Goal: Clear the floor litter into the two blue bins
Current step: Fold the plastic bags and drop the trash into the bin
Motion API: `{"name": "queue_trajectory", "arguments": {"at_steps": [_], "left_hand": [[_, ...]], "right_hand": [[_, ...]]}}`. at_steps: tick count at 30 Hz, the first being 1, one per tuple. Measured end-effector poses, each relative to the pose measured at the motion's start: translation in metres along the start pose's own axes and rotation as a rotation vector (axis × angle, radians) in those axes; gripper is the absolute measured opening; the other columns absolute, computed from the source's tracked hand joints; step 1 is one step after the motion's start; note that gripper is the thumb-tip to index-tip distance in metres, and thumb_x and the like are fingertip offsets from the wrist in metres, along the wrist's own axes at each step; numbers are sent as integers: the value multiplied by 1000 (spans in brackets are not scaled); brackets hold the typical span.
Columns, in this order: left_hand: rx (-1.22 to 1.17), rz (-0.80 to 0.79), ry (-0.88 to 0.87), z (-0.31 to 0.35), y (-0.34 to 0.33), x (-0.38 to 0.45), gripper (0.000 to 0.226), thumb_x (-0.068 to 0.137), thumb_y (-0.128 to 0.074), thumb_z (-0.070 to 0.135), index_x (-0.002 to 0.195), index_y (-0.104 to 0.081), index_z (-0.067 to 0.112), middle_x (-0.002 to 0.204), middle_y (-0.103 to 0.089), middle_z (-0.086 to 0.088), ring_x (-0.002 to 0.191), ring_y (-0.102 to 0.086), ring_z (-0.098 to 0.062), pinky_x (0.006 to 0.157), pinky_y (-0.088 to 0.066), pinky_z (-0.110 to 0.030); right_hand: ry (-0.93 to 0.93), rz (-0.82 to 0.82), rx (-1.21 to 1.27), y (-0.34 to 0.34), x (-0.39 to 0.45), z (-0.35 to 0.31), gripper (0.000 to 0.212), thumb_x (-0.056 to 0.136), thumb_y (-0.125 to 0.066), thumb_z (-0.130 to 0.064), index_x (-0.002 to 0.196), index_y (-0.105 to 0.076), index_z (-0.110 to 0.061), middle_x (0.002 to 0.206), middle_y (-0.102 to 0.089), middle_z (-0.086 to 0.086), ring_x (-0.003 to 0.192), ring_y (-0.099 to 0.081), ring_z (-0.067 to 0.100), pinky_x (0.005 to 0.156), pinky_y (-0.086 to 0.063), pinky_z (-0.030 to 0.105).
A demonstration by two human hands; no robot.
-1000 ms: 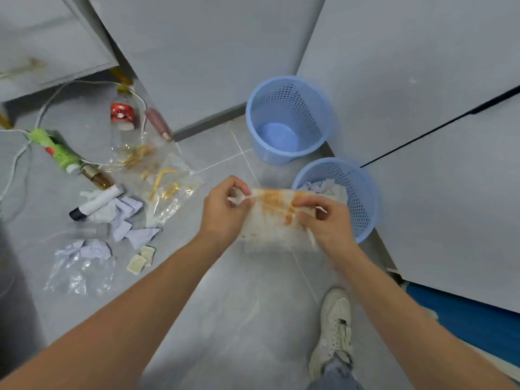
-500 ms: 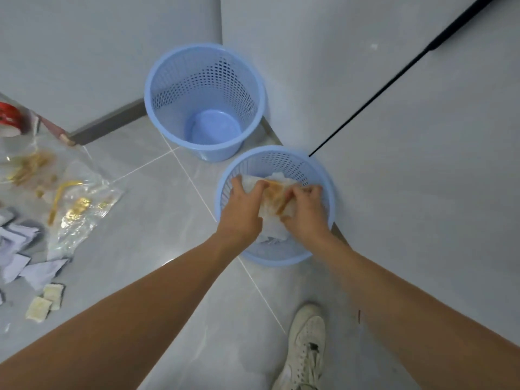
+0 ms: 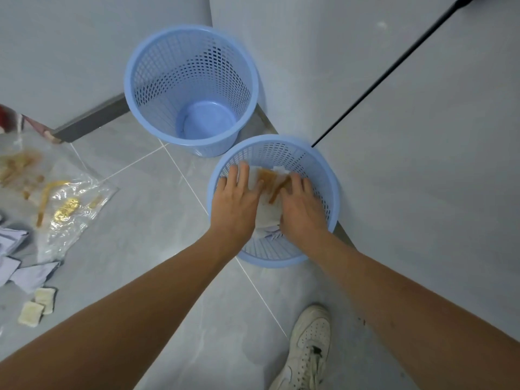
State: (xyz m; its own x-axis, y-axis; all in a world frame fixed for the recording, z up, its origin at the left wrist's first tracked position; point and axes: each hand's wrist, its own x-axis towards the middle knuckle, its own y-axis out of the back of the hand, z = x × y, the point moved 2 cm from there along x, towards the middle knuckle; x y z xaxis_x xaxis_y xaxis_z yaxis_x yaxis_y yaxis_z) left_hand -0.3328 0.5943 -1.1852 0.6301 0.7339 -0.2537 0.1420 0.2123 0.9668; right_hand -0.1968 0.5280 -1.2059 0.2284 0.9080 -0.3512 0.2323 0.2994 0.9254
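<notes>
On the floor [image 3: 146, 209] at far left you have litter not yet cleared: small tan squares [image 3: 36, 306], torn paper scraps [image 3: 25, 273], and above them a clear bag [image 3: 70, 198] holding yellow and brown remnants. Judged by look, the scraps are light and limp and will gather best pinched several at once; the bag is thin, soft and likely slick, so take it by a bunched corner or edge and keep the open side up, since the remnants could spill. Moving right, the far bin [image 3: 191, 88] stands upright against the wall and shows a bare base; nothing is seen in it. Just beside it, nearly touching, the near bin [image 3: 323, 175] holds white paper with a stained sheet [image 3: 270, 190] on top, soiled orange-brown. Your left hand [image 3: 235, 204] lies flat, fingers spread, on the sheet's left side; your right hand [image 3: 299, 209] lies likewise on its right side. Both appear to press the sheet down inside the bin rather than grip it, though the palms hide whether any fold is pinched. The sheet looks soft, crushable and possibly greasy. A shoe [image 3: 306, 350] stands at lower right.
</notes>
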Motion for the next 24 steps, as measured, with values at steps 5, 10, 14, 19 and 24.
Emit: {"name": "queue_trajectory", "arguments": {"at_steps": [5, 10, 14, 19, 24], "left_hand": [[72, -91, -175, 2, 7, 3, 48, 83, -79, 22, 127, -63, 14, 140, -45, -10, 122, -46, -29, 98, -47, -39], [63, -379, -72, 19, -14, 9, 75, 91, -70, 29, 152, -31, 10, 159, -27, -18, 145, -27, -37, 106, -46, -41], [216, -631, -129, 15, -48, 9, 76, 98, -57, 35, 161, -20, 15, 170, 1, -16, 156, 8, -35, 118, -32, -39], [337, -707, -119, 12, -88, 8, 93, 99, -52, 39, 162, 12, 16, 168, 21, -12, 154, 24, -30, 125, -17, -39], [145, -588, -140, 17, -60, 5, 69, 97, -56, 39, 158, -33, 17, 168, -14, -16, 156, -8, -32, 123, -23, -41]], "right_hand": [[95, -88, 84, -5, -1, 5, 73, 73, -83, -22, 136, -50, -7, 147, -33, 9, 133, -43, 29, 95, -55, 45], [151, -280, 95, -29, -1, 3, 95, 77, -82, -26, 154, -26, -16, 159, -17, 11, 136, -45, 32, 100, -53, 46], [142, -460, 14, -54, 7, 3, 92, 85, -73, -25, 158, -17, -14, 164, 5, 9, 149, -23, 33, 108, -46, 52], [85, -511, -13, -78, 17, 0, 87, 90, -67, -27, 159, -17, -7, 164, 12, 3, 155, -1, 30, 118, -34, 52], [10, -400, 146, -40, 6, -6, 63, 84, -64, -20, 144, -48, -15, 161, -17, 5, 143, -32, 30, 112, -42, 45]]}}
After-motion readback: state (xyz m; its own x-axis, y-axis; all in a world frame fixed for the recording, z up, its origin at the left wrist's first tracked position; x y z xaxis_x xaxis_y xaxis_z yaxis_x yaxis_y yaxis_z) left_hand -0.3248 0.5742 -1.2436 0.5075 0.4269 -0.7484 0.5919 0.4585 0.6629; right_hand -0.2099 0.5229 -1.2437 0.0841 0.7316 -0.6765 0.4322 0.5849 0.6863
